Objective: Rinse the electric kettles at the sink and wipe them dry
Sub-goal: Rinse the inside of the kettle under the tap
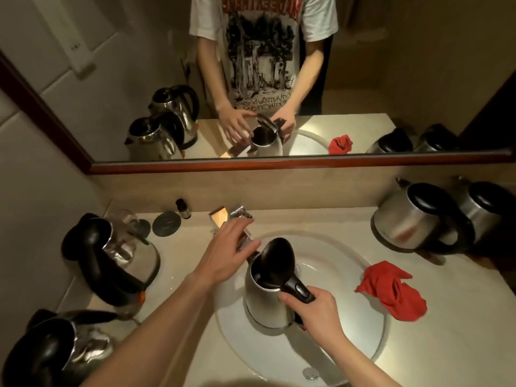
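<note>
A steel electric kettle (265, 300) with its black lid raised stands upright over the white sink basin (349, 339). My right hand (315, 311) grips its black handle. My left hand (226, 247) reaches over the chrome faucet (240, 216), fingers spread and resting on it, beside the kettle's spout. Two steel kettles (122, 258) (64, 350) sit on the counter at the left, and two others (416, 219) (485, 208) at the right. A crumpled red cloth (391, 289) lies on the counter right of the basin.
A wide mirror (391, 79) with a wooden frame runs along the back wall and reflects the scene. A round dark coaster (166, 223), a small dark bottle (183, 208) and a clear glass (131, 219) stand at the back left of the beige counter (446, 317).
</note>
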A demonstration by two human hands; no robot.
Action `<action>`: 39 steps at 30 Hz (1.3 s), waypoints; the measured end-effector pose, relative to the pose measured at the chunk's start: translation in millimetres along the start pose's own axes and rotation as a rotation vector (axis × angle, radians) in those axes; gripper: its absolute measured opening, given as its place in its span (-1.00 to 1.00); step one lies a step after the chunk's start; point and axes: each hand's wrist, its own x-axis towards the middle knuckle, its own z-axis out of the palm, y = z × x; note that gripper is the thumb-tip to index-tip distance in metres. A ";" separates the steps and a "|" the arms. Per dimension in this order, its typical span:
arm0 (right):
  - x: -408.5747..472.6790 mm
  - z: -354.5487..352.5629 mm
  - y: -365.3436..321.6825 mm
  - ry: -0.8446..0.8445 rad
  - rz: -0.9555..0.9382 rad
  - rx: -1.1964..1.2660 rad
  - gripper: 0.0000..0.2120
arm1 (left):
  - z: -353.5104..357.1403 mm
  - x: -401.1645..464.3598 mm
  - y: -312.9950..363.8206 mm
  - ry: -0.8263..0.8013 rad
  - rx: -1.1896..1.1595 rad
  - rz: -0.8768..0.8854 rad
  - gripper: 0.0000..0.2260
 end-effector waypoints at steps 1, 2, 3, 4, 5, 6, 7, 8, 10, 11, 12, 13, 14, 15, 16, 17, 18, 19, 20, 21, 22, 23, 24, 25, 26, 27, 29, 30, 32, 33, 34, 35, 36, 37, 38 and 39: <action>3.5 0.8 1.7 0.005 0.005 0.006 -0.51 | -0.3 8.4 -6.4 -0.004 0.031 -0.021 -0.38; 7.9 1.9 2.9 0.014 0.008 0.007 -0.51 | -0.7 16.9 -12.1 -0.012 0.080 -0.043 -0.38; 13.1 3.7 3.7 0.021 0.009 0.009 -0.51 | -1.3 25.6 -17.4 -0.021 0.137 -0.061 -0.37; 18.4 5.6 4.4 0.027 0.014 0.007 -0.51 | -1.7 34.0 -22.1 -0.033 0.194 -0.074 -0.35; 23.5 7.8 4.1 0.032 0.016 0.004 -0.51 | -1.8 42.3 -25.9 -0.049 0.246 -0.078 -0.34; 28.4 10.5 3.8 0.037 0.011 -0.002 -0.51 | -1.5 49.8 -29.7 -0.072 0.289 -0.076 -0.32; 32.4 13.1 3.8 0.039 0.004 -0.011 -0.52 | -0.1 56.9 -33.6 -0.098 0.319 -0.071 -0.30; 36.0 15.8 4.0 0.040 -0.004 -0.015 -0.52 | 1.2 62.8 -38.0 -0.124 0.338 -0.066 -0.27; 43.5 20.9 4.6 0.040 -0.022 -0.022 -0.53 | 4.8 72.5 -46.1 -0.159 0.368 -0.054 -0.28; 47.1 23.8 5.0 0.035 -0.028 -0.034 -0.54 | 6.4 75.9 -49.8 -0.168 0.385 -0.045 -0.30; 50.7 26.6 6.0 0.028 -0.030 -0.046 -0.55 | 7.6 78.4 -52.5 -0.174 0.398 -0.037 -0.34; 53.8 29.3 7.2 0.021 -0.028 -0.053 -0.55 | 8.4 80.2 -54.7 -0.175 0.405 -0.028 -0.39; 57.0 32.1 9.3 0.016 -0.023 -0.058 -0.55 | 8.4 82.0 -55.9 -0.171 0.408 -0.019 -0.45; 59.9 34.6 11.9 0.013 -0.018 -0.060 -0.55 | 8.7 83.4 -56.8 -0.164 0.405 -0.010 -0.50; 62.4 36.8 15.0 0.010 -0.015 -0.064 -0.56 | 9.0 84.7 -57.5 -0.155 0.397 -0.003 -0.54; 64.8 38.1 17.6 0.006 -0.009 -0.066 -0.56 | 9.3 85.9 -58.0 -0.145 0.388 0.001 -0.57; 67.4 38.8 20.6 0.001 -0.002 -0.064 -0.56 | 9.3 86.7 -59.0 -0.143 0.385 0.004 -0.59; 70.1 38.5 23.6 -0.002 0.005 -0.069 -0.55 | 9.7 88.1 -60.2 -0.147 0.386 0.005 -0.59; 72.5 37.1 26.1 -0.008 0.007 -0.084 -0.53 | 10.2 89.0 -61.8 -0.151 0.388 0.005 -0.60; 74.4 34.9 28.4 -0.014 0.006 -0.099 -0.51 | 10.9 89.8 -63.0 -0.149 0.386 0.005 -0.60; 76.0 31.9 31.4 -0.016 0.002 -0.111 -0.48 | 11.4 90.1 -63.9 -0.141 0.382 0.005 -0.61; 77.0 28.8 33.9 -0.017 -0.008 -0.128 -0.47 | 11.5 90.6 -64.4 -0.136 0.378 0.002 -0.62; 77.3 25.6 35.9 -0.017 -0.023 -0.152 -0.48 | 11.3 91.6 -63.8 -0.138 0.377 -0.004 -0.62; 76.5 22.6 37.1 -0.019 -0.043 -0.183 -0.50 | 11.2 91.9 -63.3 -0.146 0.376 -0.011 -0.61; 75.5 19.7 37.1 -0.021 -0.065 -0.213 -0.53 | 11.1 92.2 -62.6 -0.154 0.377 -0.014 -0.61; 74.9 17.4 36.0 -0.022 -0.087 -0.250 -0.55 | 11.1 92.4 -62.5 -0.161 0.378 -0.017 -0.61; 75.1 13.8 36.0 -0.025 -0.125 -0.329 -0.58 | 11.3 93.3 -62.0 -0.168 0.382 -0.033 -0.66; 76.1 12.4 36.5 -0.033 -0.135 -0.359 -0.58 | 11.3 93.6 -61.8 -0.167 0.382 -0.040 -0.69; 78.9 9.1 38.7 -0.047 -0.130 -0.398 -0.55 | 11.8 93.5 -60.2 -0.157 0.382 -0.053 -0.72; 80.5 7.0 40.1 -0.046 -0.118 -0.413 -0.55 | 11.8 93.4 -59.2 -0.153 0.380 -0.058 -0.72; 82.1 4.5 41.6 -0.041 -0.104 -0.424 -0.57 | 11.7 93.6 -58.3 -0.148 0.376 -0.063 -0.73; 83.4 2.4 41.7 -0.039 -0.090 -0.427 -0.61 | 11.6 93.6 -58.1 -0.142 0.371 -0.065 -0.73; 83.8 1.1 42.2 -0.043 -0.078 -0.421 -0.65 | 11.6 93.4 -57.7 -0.137 0.369 -0.067 -0.73; 83.7 0.9 42.9 -0.048 -0.072 -0.411 -0.68 | 11.5 92.8 -57.6 -0.133 0.367 -0.068 -0.73; 83.2 1.8 43.9 -0.050 -0.070 -0.397 -0.68 | 11.6 92.3 -57.5 -0.128 0.367 -0.067 -0.73; 82.1 3.4 44.4 -0.042 -0.066 -0.382 -0.67 | 11.9 91.9 -57.5 -0.125 0.368 -0.067 -0.73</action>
